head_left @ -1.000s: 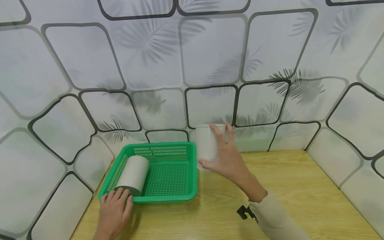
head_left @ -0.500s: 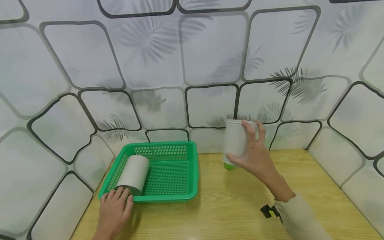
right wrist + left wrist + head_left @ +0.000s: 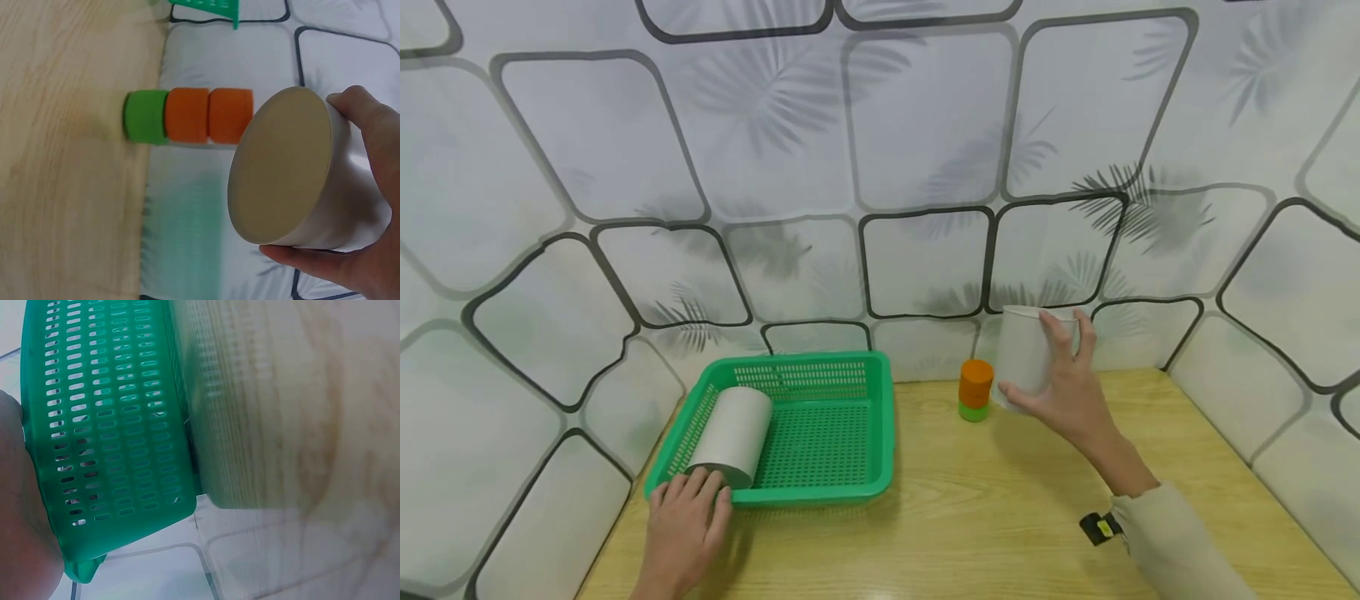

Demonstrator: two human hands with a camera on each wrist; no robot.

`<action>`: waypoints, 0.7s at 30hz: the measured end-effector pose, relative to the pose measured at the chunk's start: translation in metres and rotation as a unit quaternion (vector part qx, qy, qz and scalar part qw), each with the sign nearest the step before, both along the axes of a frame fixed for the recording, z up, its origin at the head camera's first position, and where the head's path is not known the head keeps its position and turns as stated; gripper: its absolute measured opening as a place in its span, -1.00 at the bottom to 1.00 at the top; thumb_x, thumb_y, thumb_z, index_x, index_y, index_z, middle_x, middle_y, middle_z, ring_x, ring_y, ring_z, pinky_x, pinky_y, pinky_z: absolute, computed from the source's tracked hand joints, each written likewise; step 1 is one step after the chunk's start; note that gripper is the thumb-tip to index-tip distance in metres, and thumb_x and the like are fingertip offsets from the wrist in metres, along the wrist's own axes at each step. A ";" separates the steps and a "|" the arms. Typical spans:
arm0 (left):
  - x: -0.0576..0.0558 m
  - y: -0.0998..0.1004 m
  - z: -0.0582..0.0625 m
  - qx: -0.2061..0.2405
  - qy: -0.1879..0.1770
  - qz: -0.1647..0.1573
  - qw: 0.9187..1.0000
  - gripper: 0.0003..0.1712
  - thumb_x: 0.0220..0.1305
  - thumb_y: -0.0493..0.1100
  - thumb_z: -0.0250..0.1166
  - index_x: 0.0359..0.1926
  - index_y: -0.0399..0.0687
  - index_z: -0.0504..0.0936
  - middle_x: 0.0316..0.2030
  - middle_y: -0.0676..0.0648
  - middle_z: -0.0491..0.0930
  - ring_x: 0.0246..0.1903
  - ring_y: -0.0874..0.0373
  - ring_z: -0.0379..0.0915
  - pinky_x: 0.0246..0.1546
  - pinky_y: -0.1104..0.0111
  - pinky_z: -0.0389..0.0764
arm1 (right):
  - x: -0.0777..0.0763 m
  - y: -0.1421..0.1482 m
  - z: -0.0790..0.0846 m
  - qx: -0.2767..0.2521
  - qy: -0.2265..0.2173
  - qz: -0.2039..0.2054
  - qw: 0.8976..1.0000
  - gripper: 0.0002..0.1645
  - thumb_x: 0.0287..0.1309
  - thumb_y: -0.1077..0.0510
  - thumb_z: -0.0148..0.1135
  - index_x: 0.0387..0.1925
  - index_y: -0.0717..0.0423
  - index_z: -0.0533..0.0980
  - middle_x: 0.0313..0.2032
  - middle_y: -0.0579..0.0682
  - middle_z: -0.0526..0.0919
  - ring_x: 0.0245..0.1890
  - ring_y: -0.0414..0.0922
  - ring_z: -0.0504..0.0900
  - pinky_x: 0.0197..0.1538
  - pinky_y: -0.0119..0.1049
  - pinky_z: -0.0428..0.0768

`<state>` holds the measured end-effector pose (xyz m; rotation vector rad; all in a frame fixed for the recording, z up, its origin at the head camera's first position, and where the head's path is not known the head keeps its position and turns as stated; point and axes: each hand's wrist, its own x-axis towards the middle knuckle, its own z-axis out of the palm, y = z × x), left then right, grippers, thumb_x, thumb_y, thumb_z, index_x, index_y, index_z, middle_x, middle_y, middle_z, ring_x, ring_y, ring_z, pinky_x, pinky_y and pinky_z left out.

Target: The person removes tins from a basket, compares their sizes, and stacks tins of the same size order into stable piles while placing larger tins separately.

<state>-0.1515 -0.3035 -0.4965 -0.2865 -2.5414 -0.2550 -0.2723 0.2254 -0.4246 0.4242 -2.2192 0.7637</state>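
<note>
My right hand (image 3: pixel 1067 392) grips a white cylinder (image 3: pixel 1026 354) from its right side, fingers spread near the top and thumb low. In the right wrist view, the flat beige end of the cylinder (image 3: pixel 281 169) faces the camera. Just left of it stands an upright stack (image 3: pixel 975 389) of two orange pieces over a green one. My left hand (image 3: pixel 685 529) holds the near-left rim of a green plastic basket (image 3: pixel 883 450), fingers draped over it. A second white cylinder (image 3: pixel 733 433) lies on its side inside, along the left wall.
A wood-grain table (image 3: pixel 955 517) carries the basket and the stack. Behind it rises a patterned wall covering (image 3: pixel 925 125), close to the basket's and stack's far sides. A small black device (image 3: pixel 1099 528) shows at the right sleeve.
My right hand has carried the white cylinder rightward from beside the basket past the coloured stack, which now shows fully. My left hand has stayed on the rim.
</note>
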 end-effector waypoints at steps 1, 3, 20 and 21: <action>0.000 0.000 0.000 0.001 -0.001 0.000 1.000 -0.82 0.45 -0.11 0.13 -0.25 -0.05 0.61 -0.21 -0.09 0.57 -0.19 -0.13 0.42 -0.08 -0.15 0.27 | -0.002 0.002 -0.002 0.001 0.000 -0.001 1.000 0.43 -0.30 -0.01 0.73 0.56 -0.09 0.06 0.48 0.37 -0.12 -0.07 0.45 0.44 -0.45 0.30 0.61; 0.001 0.000 0.000 0.001 -0.002 0.001 1.000 -0.81 0.45 -0.11 0.12 -0.24 -0.05 0.62 -0.20 -0.09 0.57 -0.18 -0.13 0.42 -0.08 -0.15 0.27 | -0.005 0.005 -0.006 0.002 0.002 -0.004 1.000 0.43 -0.30 -0.01 0.73 0.56 -0.09 0.06 0.48 0.40 -0.11 -0.07 0.47 0.44 -0.44 0.32 0.61; 0.001 -0.001 -0.002 0.002 0.003 -0.002 1.000 -0.84 0.46 -0.10 0.12 -0.31 0.04 0.55 -0.27 -0.02 0.52 -0.23 -0.07 0.40 -0.10 -0.14 0.29 | -0.041 0.025 -0.052 -0.011 -0.004 -0.028 1.000 0.40 -0.35 -0.01 0.73 0.53 -0.09 0.12 0.48 0.47 -0.10 0.08 0.58 0.38 -0.34 0.43 0.58; 0.000 -0.001 -0.002 0.002 0.005 -0.003 1.000 -0.84 0.46 -0.10 0.12 -0.31 0.05 0.55 -0.27 -0.02 0.52 -0.23 -0.07 0.40 -0.10 -0.13 0.29 | -0.042 0.025 -0.055 -0.012 -0.011 -0.026 1.000 0.40 -0.35 -0.02 0.73 0.53 -0.09 0.12 0.48 0.46 -0.10 0.07 0.58 0.38 -0.34 0.43 0.57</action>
